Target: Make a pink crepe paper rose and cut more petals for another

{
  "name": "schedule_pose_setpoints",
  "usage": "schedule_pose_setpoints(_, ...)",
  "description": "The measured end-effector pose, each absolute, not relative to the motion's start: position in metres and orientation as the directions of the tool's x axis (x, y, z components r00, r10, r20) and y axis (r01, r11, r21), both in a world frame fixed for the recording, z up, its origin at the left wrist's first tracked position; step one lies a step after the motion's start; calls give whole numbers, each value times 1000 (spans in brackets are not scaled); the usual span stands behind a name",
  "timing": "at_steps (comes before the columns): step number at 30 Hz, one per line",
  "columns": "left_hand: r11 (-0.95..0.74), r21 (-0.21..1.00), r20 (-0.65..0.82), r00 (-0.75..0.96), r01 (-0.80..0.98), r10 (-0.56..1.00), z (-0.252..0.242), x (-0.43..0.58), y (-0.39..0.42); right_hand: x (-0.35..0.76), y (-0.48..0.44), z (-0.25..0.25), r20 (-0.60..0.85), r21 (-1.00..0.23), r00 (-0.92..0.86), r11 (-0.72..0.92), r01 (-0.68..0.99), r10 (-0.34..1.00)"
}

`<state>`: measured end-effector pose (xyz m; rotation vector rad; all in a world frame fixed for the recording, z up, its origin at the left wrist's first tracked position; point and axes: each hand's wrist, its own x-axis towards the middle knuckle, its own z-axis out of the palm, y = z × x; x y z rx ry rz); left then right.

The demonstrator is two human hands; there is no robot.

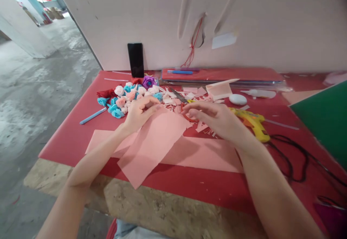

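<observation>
A sheet of pink paper [157, 134] hangs tilted from my left hand [141, 113], whose thumb and fingers pinch its top edge. My right hand [210, 116] has its fingertips at the red and yellow handles of a pair of scissors [179, 96]. The scissors' blades point away to the upper left, over a heap of pink paper scraps [200, 91]. Part of the handles is hidden behind my right fingers. Beneath the held sheet, a long pink paper strip [206, 154] lies across the red tabletop.
Small paper flowers [119, 101] in blue, white, pink, red and purple cluster at the left. A black phone [136, 60] leans on the wall. To the right lie a yellow glue gun [255, 123], its black cord [306, 159], a white oval object [238, 99] and a green sheet [325, 120].
</observation>
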<state>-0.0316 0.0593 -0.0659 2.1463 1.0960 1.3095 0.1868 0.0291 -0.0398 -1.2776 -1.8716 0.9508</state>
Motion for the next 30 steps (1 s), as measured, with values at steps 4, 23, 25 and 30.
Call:
schedule_pose_setpoints(4,-561,740,477,299,370,826,-67,-27,55,165,28,-45,95,-857,-361,261,444,928)
schedule_pose_setpoints(23,-539,785,285,594,306,752,-54,-21,48,167,15,-44,169,-694,-463,439,571,870)
schedule_pose_setpoints(25,-594,746,323,617,300,717,-53,-23,48,167,14,-44,166,-678,-475,450,581,864)
schedule_pose_setpoints(30,-583,752,260,674,308,691,-50,-26,47,167,12,-43,177,-641,-490,478,601,854)
